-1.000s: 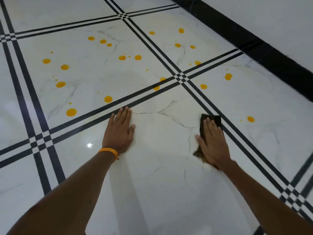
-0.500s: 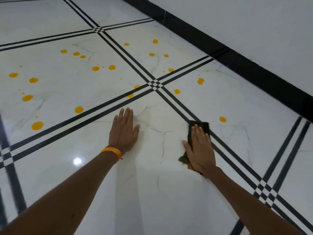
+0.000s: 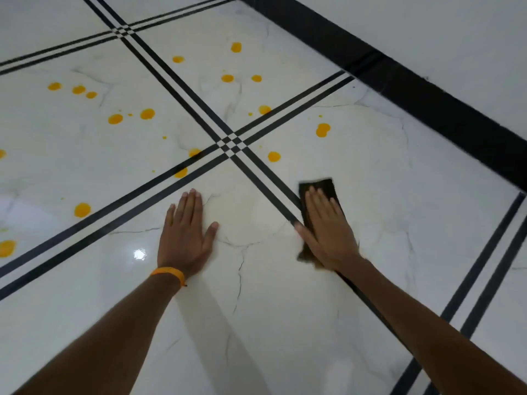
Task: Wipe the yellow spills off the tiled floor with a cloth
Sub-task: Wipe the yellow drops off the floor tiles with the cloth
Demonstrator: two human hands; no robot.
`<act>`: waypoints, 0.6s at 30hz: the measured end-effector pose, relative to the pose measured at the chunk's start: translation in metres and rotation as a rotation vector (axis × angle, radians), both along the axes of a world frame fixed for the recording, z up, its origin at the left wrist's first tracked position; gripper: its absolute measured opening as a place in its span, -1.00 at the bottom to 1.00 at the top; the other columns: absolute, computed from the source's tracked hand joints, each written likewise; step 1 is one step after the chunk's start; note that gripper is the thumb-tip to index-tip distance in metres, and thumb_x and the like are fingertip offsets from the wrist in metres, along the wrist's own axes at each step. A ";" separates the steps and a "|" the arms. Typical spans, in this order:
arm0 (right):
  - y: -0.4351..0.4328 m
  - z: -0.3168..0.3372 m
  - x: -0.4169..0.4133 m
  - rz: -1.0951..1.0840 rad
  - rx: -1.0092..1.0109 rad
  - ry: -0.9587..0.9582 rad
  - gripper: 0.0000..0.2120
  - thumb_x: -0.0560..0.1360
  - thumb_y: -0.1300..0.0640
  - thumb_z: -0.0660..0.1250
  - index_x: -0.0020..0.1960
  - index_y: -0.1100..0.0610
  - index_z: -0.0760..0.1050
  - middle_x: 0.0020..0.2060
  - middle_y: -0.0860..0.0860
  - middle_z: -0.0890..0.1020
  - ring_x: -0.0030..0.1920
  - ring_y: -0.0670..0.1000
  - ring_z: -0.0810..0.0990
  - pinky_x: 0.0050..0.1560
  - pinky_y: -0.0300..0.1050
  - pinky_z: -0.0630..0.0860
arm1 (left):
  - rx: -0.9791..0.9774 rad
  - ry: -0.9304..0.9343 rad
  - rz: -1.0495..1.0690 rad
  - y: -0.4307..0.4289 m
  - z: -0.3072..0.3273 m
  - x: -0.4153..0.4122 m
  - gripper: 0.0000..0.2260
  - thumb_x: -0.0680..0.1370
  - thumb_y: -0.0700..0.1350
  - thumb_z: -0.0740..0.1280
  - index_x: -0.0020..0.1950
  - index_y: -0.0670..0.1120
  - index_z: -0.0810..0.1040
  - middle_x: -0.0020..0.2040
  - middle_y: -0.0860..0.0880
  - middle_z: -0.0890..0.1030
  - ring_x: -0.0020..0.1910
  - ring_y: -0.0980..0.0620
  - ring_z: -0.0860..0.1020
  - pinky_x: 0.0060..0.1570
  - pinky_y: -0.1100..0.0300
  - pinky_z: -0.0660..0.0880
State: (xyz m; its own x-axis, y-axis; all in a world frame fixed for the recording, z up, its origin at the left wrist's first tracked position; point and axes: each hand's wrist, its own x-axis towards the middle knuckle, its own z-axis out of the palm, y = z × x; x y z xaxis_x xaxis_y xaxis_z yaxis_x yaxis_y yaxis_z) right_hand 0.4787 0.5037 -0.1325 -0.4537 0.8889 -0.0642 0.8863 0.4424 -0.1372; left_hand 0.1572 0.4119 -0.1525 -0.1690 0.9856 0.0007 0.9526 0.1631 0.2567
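I'd sweep my right hand (image 3: pixel 328 232), fingers flat pressing the cloth (image 3: pixel 319 185), firmly toward the 11 o'clock spill (image 3: pixel 274 156); left hand (image 3: pixel 185 235) flat, empty, bracing.

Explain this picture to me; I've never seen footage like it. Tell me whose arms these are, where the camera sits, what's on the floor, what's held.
No machine here: a person wears one camera on the head, looking down at their own arms. The left hand lies flat on the white tiled floor, an orange wristband at its wrist. The right hand presses a dark cloth flat against the floor. Yellow spills dot the tiles ahead, not yet wiped.
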 end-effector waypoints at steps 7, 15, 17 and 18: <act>0.071 0.006 0.002 -0.390 0.036 0.020 -0.11 0.58 -0.40 -0.25 0.64 0.24 0.02 0.63 0.16 0.14 0.63 0.13 0.07 0.62 0.14 0.00 | -0.022 0.003 -0.001 0.004 0.003 -0.001 -0.33 0.64 0.22 -0.10 0.64 -0.12 -0.14 0.65 -0.06 -0.11 0.63 0.01 -0.14 0.60 -0.03 -0.10; -0.045 0.000 -0.042 0.225 -0.017 0.070 -0.23 0.65 -0.35 -0.15 0.66 0.15 0.00 0.65 0.03 0.04 0.65 0.00 -0.06 0.63 0.08 -0.03 | 0.003 -0.001 -0.008 0.003 -0.002 0.002 -0.33 0.65 0.21 -0.09 0.64 -0.15 -0.09 0.65 -0.10 -0.06 0.63 -0.02 -0.10 0.60 -0.06 -0.06; -0.002 0.000 -0.026 0.026 0.030 0.068 -0.19 0.62 -0.37 -0.23 0.65 0.17 0.05 0.64 0.06 0.10 0.65 0.05 0.03 0.63 0.08 -0.01 | 0.018 0.014 -0.005 0.005 -0.001 0.000 -0.33 0.65 0.21 -0.09 0.64 -0.16 -0.08 0.65 -0.10 -0.05 0.63 -0.03 -0.09 0.60 -0.05 -0.06; 0.020 0.001 -0.025 -0.114 0.027 0.063 -0.15 0.60 -0.39 -0.27 0.65 0.19 0.05 0.64 0.08 0.11 0.64 0.07 0.04 0.63 0.07 -0.02 | 0.009 0.023 -0.005 0.005 -0.001 0.000 -0.33 0.64 0.21 -0.09 0.64 -0.16 -0.09 0.65 -0.09 -0.06 0.63 -0.02 -0.10 0.60 -0.04 -0.08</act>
